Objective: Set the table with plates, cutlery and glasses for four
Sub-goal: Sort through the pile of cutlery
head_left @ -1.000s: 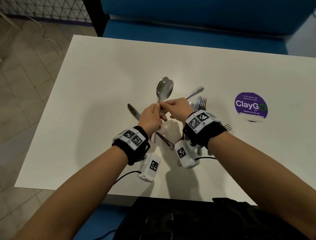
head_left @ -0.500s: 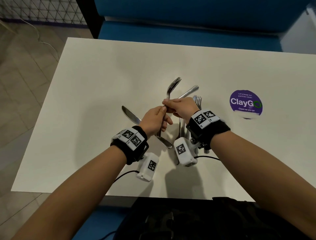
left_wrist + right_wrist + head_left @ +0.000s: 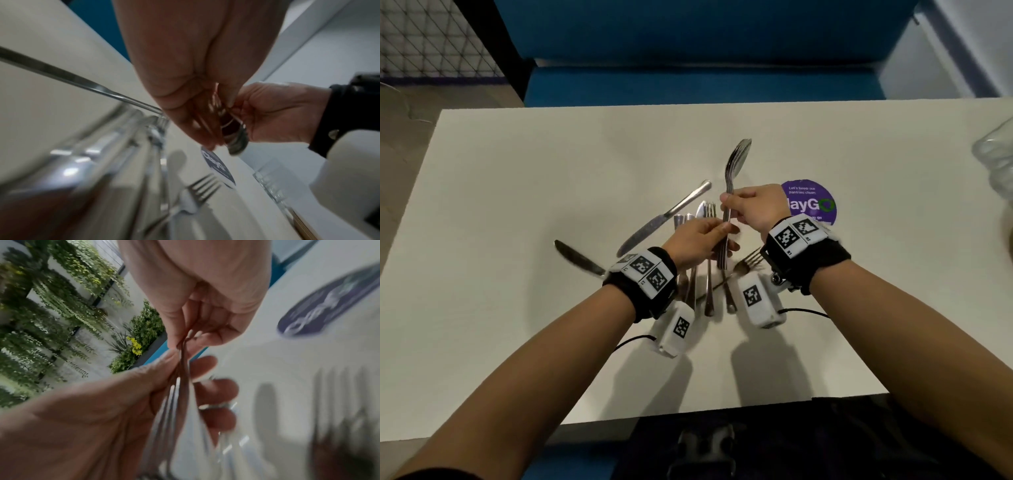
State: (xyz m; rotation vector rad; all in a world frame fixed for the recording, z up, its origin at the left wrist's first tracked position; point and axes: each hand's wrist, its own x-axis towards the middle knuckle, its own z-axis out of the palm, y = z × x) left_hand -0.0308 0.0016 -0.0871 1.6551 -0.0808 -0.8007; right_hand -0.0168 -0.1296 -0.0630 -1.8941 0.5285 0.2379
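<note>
While both hands meet above the tabletop's (image 3: 517, 192) middle, I see my left hand (image 3: 697, 240) and right hand (image 3: 756, 205) pinching stacked spoons (image 3: 736, 164) upright — handles low, bowls up.

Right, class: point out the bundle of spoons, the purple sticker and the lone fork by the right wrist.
bundle of spoons (image 3: 738, 161), head view, on the stacked bowls.
purple sticker (image 3: 820, 202), head view, on its printed face.
lone fork (image 3: 750, 259), head view, on the tines.
</note>
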